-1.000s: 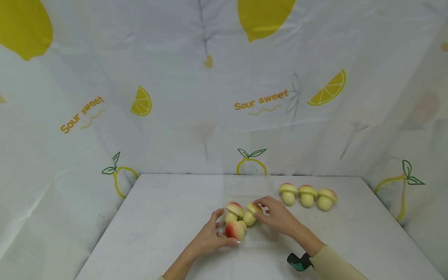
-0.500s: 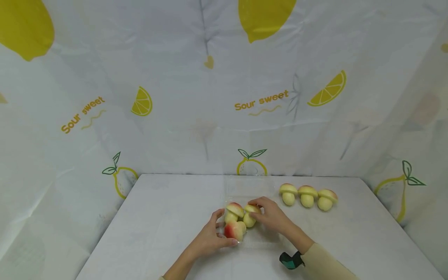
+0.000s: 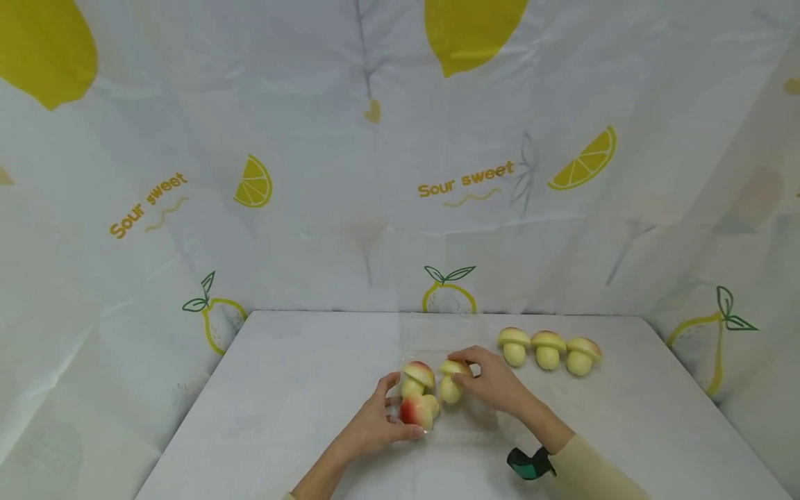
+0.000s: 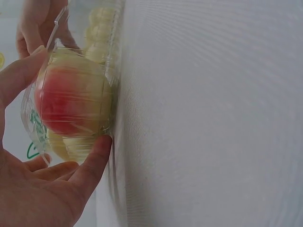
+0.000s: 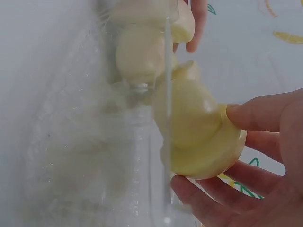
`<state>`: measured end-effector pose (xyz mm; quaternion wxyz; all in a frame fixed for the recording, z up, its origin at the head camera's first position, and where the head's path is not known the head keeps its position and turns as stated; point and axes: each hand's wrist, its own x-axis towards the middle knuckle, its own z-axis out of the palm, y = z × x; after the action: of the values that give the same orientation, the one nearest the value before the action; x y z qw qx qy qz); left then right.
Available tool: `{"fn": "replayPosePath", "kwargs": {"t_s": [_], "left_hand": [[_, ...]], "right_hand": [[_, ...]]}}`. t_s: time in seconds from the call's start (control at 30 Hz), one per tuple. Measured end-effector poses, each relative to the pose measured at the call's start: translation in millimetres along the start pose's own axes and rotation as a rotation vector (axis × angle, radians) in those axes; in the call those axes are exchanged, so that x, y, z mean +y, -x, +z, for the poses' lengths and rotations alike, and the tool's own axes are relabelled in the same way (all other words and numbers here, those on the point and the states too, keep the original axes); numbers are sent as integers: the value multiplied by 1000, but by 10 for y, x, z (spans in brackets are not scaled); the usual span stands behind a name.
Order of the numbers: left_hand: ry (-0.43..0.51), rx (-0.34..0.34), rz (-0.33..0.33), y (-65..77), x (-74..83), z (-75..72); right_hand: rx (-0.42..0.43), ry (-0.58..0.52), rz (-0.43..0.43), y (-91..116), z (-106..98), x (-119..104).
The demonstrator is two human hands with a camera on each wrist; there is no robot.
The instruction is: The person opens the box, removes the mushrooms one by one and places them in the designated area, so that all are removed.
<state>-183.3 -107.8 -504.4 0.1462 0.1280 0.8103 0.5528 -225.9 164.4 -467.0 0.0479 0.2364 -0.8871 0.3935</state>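
Observation:
A clear plastic box with a raised lid sits in front of me. My left hand grips its left side, thumb at the near edge and fingers along the far part. Inside lie two toy mushrooms: one upright mushroom behind, and one tipped mushroom showing its red cap, also pressed close to the wall in the left wrist view. My right hand holds a third mushroom by its cap. In the right wrist view, that mushroom overlaps the box's transparent edge.
Three more mushrooms stand in a row at the back right of the white table. A black and green band shows by the right wrist. A lemon-print curtain hangs behind the table.
My right hand brought the mushroom slightly left against the others, then shifted back right, opening a small gap. The left hand stays in place on the box.

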Motion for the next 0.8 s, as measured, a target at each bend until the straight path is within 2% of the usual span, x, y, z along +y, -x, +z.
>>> {"fn": "replayPosePath", "kwargs": {"t_s": [0.43, 0.67, 0.8], "left_hand": [[-9, 3, 2, -8, -13, 7], [-24, 4, 3, -15, -21, 3], [-21, 4, 4, -12, -12, 6]], "right_hand": [[-12, -58, 15, 91, -242, -137], [6, -34, -1, 148, -358, -177], [8, -5, -38, 180, -433, -173]]}}
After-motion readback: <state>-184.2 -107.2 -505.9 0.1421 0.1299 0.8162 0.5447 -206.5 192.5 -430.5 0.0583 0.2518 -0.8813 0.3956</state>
